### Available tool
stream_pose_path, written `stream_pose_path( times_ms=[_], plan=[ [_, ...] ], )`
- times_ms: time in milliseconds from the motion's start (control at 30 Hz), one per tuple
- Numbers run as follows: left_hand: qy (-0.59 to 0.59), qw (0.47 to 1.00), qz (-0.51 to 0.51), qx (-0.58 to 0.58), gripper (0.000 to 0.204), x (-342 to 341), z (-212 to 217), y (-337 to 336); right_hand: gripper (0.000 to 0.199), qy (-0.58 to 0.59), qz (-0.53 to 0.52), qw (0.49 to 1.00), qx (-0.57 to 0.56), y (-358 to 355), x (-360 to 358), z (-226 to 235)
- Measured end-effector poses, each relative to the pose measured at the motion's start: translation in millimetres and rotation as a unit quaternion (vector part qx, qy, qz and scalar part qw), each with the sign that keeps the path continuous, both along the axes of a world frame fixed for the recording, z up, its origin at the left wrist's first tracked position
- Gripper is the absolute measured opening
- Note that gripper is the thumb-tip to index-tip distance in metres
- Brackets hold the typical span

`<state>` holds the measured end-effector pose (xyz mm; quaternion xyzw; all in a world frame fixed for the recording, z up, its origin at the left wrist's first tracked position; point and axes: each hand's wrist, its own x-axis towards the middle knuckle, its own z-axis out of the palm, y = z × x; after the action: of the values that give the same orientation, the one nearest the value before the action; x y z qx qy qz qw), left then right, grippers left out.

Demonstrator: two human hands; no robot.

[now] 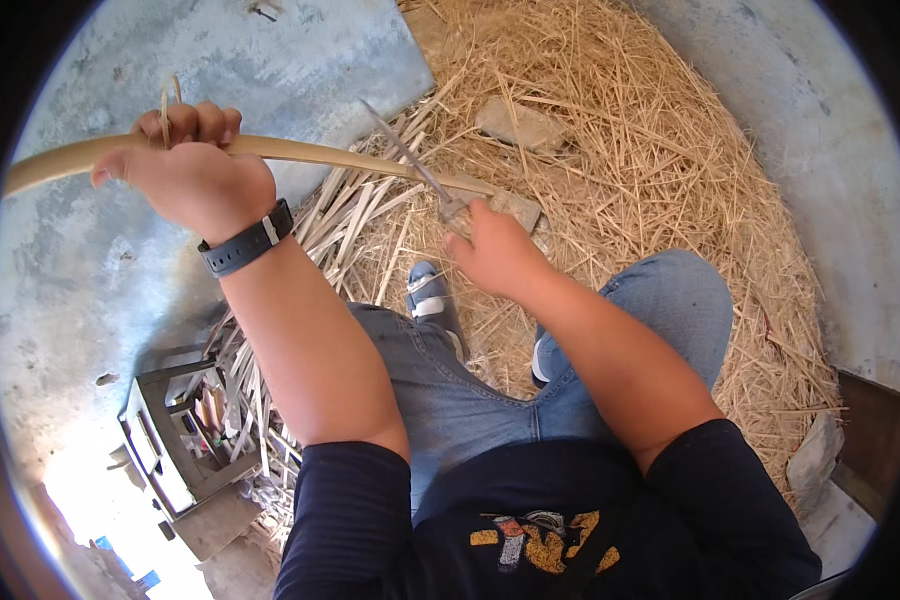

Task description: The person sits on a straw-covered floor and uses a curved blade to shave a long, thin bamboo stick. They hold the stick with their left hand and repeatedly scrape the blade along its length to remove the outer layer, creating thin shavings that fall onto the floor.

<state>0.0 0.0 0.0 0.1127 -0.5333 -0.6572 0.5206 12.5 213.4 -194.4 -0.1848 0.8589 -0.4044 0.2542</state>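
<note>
My left hand (195, 170), with a dark watch on its wrist, is raised at the upper left and closed around a long pale bamboo strip (310, 152). The strip bows from the left rim toward the middle, its far end near my right hand. A thin sliver (165, 115) loops up beside the left fingers. In my right hand (500, 250) is a knife (400, 140), its narrow blade pointing up and left across the strip. The right fingers are wrapped around the handle, which they mostly hide. Whether the blade bites into the bamboo I cannot tell.
Straw-like shavings (660, 150) cover the floor, with flat stones (520, 125) among them. Split strips (345, 225) lie along the bluish wall (90, 270). A wooden frame (185, 430) stands at lower left, and a grey stone (816, 455) at right. My knees are below my hands.
</note>
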Motion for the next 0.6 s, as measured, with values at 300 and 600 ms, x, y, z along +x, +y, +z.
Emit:
stream_pose_path(
  times_ms=[300, 600],
  plan=[
    [-0.009, 0.999, 0.024, 0.031, 0.068, 1, 1, 5, 0.051, 0.02, -0.009, 0.997, -0.077, 5, 11, 33],
    [0.031, 0.998, -0.051, 0.002, 0.069, 3, -3, -12, 0.044, 0.006, -0.016, 0.996, -0.083, 8, 0, 55]
  ],
)
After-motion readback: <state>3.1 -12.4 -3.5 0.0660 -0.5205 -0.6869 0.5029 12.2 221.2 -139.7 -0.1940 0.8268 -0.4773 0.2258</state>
